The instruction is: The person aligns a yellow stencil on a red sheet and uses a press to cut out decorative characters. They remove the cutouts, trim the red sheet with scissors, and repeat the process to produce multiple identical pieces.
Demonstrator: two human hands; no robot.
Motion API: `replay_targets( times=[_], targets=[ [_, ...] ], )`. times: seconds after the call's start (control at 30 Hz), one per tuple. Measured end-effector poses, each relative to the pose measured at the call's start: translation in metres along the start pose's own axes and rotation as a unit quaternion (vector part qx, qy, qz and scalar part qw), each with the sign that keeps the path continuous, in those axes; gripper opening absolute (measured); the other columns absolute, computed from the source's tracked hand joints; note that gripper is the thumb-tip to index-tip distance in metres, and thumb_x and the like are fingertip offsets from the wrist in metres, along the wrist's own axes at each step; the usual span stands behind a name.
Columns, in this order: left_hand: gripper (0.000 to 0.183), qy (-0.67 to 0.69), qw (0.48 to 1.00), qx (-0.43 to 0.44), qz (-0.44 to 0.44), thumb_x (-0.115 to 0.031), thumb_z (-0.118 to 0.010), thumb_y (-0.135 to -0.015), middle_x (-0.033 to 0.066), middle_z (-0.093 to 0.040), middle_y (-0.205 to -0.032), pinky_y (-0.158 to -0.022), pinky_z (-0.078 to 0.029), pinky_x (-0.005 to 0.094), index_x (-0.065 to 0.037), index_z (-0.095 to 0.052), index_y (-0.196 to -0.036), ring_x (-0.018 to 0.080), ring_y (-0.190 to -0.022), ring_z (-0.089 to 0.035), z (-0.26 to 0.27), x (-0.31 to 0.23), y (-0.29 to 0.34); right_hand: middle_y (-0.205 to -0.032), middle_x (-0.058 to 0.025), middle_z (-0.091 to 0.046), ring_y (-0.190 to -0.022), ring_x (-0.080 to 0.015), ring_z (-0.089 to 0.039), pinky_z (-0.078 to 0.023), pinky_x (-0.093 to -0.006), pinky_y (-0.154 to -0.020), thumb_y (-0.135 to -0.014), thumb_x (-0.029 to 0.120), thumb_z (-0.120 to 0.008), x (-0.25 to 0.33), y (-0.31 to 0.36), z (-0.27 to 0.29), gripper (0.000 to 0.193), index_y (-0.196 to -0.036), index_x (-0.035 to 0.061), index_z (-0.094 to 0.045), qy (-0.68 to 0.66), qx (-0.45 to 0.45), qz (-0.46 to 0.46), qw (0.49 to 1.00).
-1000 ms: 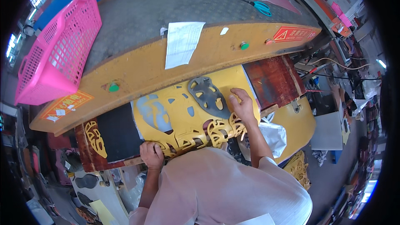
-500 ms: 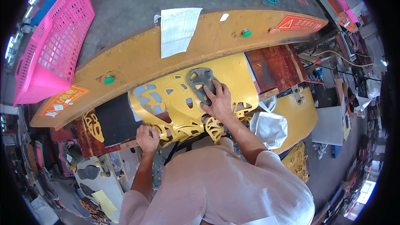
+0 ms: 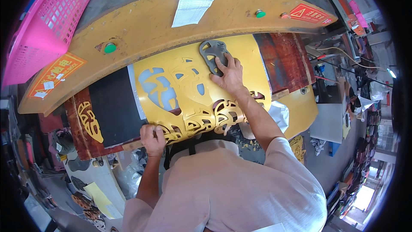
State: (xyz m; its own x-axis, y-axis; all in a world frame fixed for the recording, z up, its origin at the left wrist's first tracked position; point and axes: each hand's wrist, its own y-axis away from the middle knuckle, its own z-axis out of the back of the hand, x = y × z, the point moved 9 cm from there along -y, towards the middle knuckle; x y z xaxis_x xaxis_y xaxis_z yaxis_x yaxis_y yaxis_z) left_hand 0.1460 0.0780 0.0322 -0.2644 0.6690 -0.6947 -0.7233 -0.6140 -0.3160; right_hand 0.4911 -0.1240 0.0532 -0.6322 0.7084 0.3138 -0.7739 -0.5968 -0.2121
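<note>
A yellow sheet (image 3: 240, 51) lies across the bench, with sole-shaped openwork cut out of it. Its near edge, full of holes, hangs down toward my body. On its far part rests a dark grey sole-shaped cutting die (image 3: 210, 52) with openings inside. The fingers and thumb of my right hand (image 3: 231, 77) grip the die's near right side. My left hand (image 3: 153, 140) is curled closed at the sheet's near left corner, with the thumb on top; its fingertips are partly hidden. A cut yellow openwork piece (image 3: 89, 120) lies left of the sheet.
A yellow-brown machine beam (image 3: 141, 30) with green buttons spans just beyond the sheet. A pink basket (image 3: 56, 21) and a paper form (image 3: 197, 0) are on it. Below the sheet are a black sheet (image 3: 113, 107) and a worn red-brown board (image 3: 285, 60). White plastic (image 3: 279, 116) hangs at right.
The view has shifted, bringing the beam higher in the picture. The yellow sheet lies flatter near its front edge. My right hand remains on the die, and my left stays at the sheet's corner.
</note>
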Motion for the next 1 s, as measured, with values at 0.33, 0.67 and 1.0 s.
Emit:
replay_targets(
  times=[0.33, 0.67, 1.0],
  targets=[
    [0.012, -0.038, 0.999, 0.009, -0.023, -0.012, -0.066, -0.092, 0.0163, -0.061, -0.091, -0.079, -0.048, 0.0502, -0.003, -0.061, -0.088, 0.0399, -0.088, -0.059, -0.001, -0.004, 0.012, -0.155, -0.0224, -0.048, -0.136, -0.0451, -0.048, -0.040, -0.0508, -0.115, -0.074, 0.048, -0.081, -0.011, 0.002, -0.002, 0.074, -0.139, 0.0133, -0.071, -0.002, 0.044, -0.024, 0.999],
    [0.011, -0.060, 0.998, -0.005, 0.000, -0.013, -0.068, -0.091, 0.0151, -0.061, -0.089, -0.074, -0.049, 0.0491, -0.005, -0.062, -0.087, 0.0381, -0.084, -0.059, 0.004, -0.005, 0.042, -0.146, -0.0243, -0.052, -0.130, -0.0459, -0.050, -0.043, -0.0550, -0.109, -0.073, 0.042, -0.085, 0.030, 0.062, 0.009, 0.059, -0.126, 0.0173, -0.078, -0.011, -0.049, 0.008, 0.999],
    [0.013, -0.017, 0.999, -0.023, 0.029, -0.013, -0.068, -0.094, 0.0151, -0.062, -0.088, -0.080, -0.048, 0.0477, -0.003, -0.064, -0.087, 0.0378, -0.086, -0.059, 0.014, -0.005, 0.046, -0.148, -0.0254, -0.052, -0.130, -0.0462, -0.050, -0.041, -0.0535, -0.111, -0.077, 0.045, -0.080, 0.028, 0.048, 0.007, 0.058, -0.128, 0.0180, -0.078, -0.010, -0.037, -0.013, 0.999]
  ],
)
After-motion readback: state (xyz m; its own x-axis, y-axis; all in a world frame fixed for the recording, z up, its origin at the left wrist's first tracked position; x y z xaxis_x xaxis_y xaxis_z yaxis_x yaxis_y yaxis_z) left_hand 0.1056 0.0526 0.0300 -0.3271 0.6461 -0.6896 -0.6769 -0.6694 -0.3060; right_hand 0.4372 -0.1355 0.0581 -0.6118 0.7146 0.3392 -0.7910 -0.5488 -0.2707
